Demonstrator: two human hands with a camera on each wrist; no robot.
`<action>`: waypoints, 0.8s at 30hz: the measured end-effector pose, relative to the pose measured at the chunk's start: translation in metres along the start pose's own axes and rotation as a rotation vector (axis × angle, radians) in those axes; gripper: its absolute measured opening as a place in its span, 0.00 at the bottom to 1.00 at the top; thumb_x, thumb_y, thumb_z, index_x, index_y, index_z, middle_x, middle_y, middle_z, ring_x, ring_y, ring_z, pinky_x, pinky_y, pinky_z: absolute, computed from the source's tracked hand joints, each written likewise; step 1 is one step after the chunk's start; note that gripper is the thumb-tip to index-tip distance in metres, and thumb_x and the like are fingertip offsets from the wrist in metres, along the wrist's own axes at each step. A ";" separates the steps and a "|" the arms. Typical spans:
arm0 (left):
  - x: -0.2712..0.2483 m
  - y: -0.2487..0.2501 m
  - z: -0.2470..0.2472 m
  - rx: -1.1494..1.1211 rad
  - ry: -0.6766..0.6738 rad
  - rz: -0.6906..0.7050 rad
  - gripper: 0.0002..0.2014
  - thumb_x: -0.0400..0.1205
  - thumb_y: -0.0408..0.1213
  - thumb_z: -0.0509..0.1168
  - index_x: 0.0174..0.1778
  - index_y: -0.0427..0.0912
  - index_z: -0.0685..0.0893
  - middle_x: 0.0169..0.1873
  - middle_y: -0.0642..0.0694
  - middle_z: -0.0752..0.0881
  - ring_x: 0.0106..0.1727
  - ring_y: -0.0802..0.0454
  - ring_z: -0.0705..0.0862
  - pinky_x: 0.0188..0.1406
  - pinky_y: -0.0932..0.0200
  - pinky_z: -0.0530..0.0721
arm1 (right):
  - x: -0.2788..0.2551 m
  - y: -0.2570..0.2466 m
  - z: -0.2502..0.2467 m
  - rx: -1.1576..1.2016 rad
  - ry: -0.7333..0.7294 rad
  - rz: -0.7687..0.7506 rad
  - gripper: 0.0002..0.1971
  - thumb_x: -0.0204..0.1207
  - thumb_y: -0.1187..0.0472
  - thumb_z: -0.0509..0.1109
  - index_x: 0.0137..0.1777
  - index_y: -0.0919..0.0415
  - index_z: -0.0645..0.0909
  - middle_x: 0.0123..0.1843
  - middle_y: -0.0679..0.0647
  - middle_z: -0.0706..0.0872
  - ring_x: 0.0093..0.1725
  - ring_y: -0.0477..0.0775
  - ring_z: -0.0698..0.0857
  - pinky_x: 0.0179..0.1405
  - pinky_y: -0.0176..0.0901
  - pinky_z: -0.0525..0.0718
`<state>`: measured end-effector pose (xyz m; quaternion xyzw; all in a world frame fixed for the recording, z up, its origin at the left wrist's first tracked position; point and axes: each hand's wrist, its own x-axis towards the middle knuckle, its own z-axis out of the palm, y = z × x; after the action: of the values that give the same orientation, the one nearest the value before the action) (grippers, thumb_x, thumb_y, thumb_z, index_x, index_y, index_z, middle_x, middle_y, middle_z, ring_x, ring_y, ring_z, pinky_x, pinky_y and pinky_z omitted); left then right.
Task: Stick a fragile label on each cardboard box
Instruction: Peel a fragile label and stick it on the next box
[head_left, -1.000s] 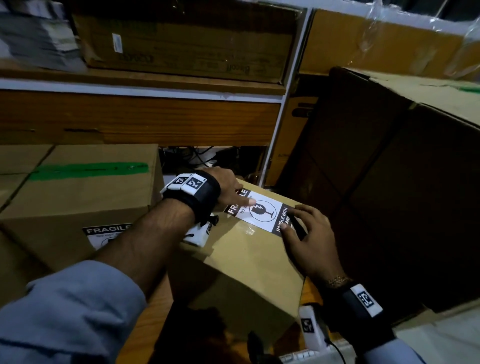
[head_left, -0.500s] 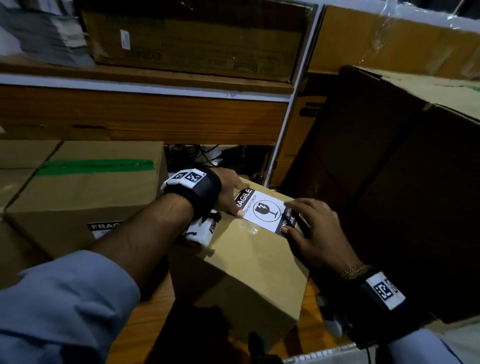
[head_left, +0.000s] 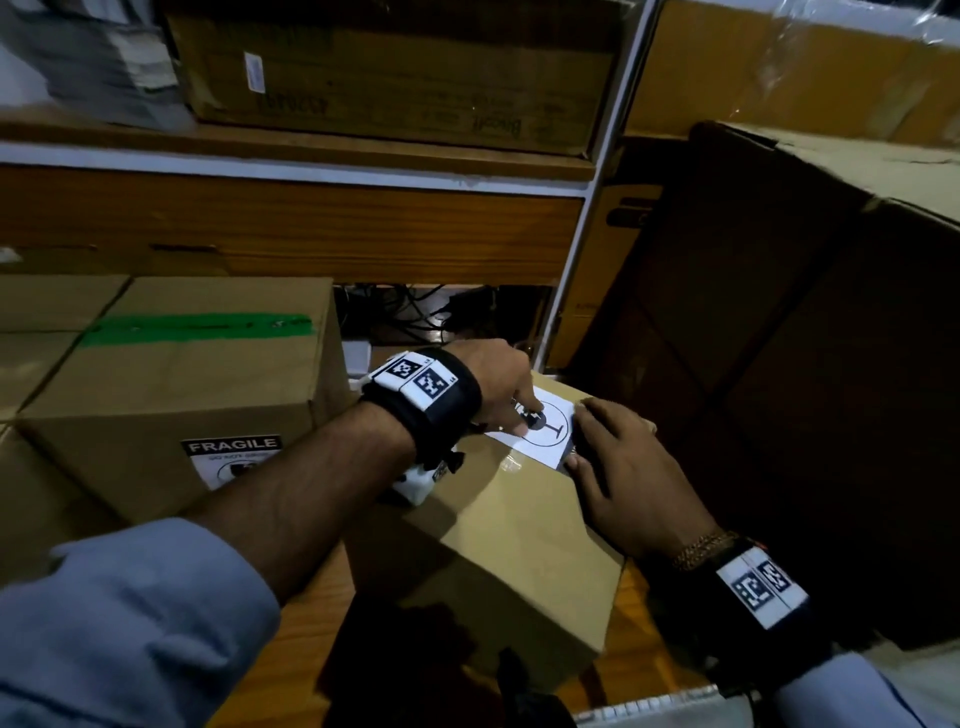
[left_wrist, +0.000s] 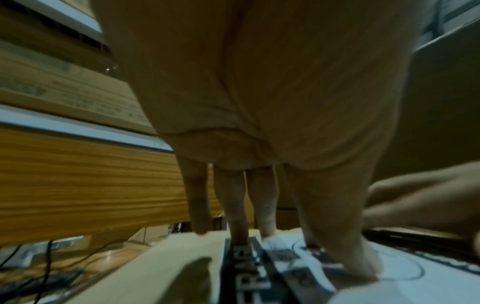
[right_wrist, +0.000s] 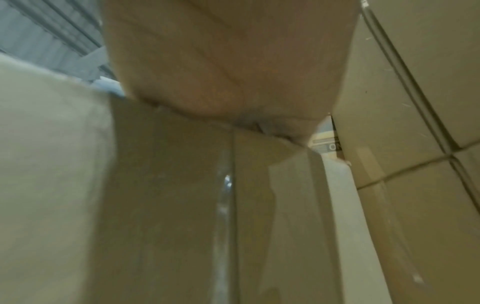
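Left fingers (left_wrist: 235, 207): we see them straight, tips pressed down on the label (head_left: 545, 431); the little finger lands on the box just past the label's edge.
Left hand (head_left: 501, 382): open, spread over the label's left half; the wrist view shows the "FRAG…" strip under the tips.
Right fingers (head_left: 597, 415): extended and flat, lying on the label's right end.
Right hand (head_left: 634, 478): open, palm low over the box; in the right wrist view the fingers are hidden behind the palm, so we judge from the head view only.
Label: white, black-banded, goblet-in-circle mark; lying flat on the top face of the box (head_left: 514, 545), near its far corner, between the two hands.
Box: plain brown, turned corner-on to us, a taped seam running down its top.
Second box (head_left: 171, 395): left of the box, close beside it; green tape on top, a FRAGILE sticker (head_left: 231, 460) on its near side.
Big carton (head_left: 805, 364): right of the box, dark, standing taller.
Shelf (head_left: 291, 228): behind the box, wood-fronted, with a long carton (head_left: 395, 78) on top.
Cables (head_left: 415, 312): behind the box, under the shelf.
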<state>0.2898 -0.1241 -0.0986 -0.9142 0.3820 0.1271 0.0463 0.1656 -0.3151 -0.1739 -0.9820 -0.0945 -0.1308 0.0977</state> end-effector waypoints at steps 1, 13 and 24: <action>0.000 -0.001 0.000 0.000 -0.002 -0.009 0.22 0.82 0.57 0.72 0.74 0.67 0.83 0.71 0.54 0.85 0.69 0.43 0.83 0.60 0.49 0.85 | -0.002 -0.001 0.001 0.039 0.026 -0.019 0.23 0.86 0.51 0.67 0.78 0.57 0.78 0.75 0.51 0.77 0.75 0.52 0.74 0.72 0.52 0.81; -0.009 -0.011 -0.002 0.020 -0.117 -0.189 0.35 0.77 0.68 0.72 0.73 0.47 0.80 0.66 0.44 0.85 0.66 0.40 0.84 0.54 0.53 0.75 | -0.012 0.006 -0.002 -0.023 0.056 0.061 0.31 0.84 0.39 0.63 0.78 0.61 0.78 0.77 0.55 0.79 0.76 0.56 0.76 0.76 0.53 0.77; -0.005 0.013 0.006 0.080 -0.081 -0.102 0.32 0.89 0.60 0.60 0.87 0.51 0.68 0.83 0.44 0.73 0.79 0.40 0.75 0.65 0.50 0.75 | -0.011 -0.006 -0.002 -0.182 0.083 0.074 0.22 0.86 0.47 0.62 0.67 0.61 0.86 0.65 0.57 0.86 0.61 0.59 0.83 0.61 0.52 0.83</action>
<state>0.2757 -0.1284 -0.1032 -0.9240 0.3374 0.1463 0.1047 0.1535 -0.3111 -0.1742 -0.9834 -0.0417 -0.1757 0.0167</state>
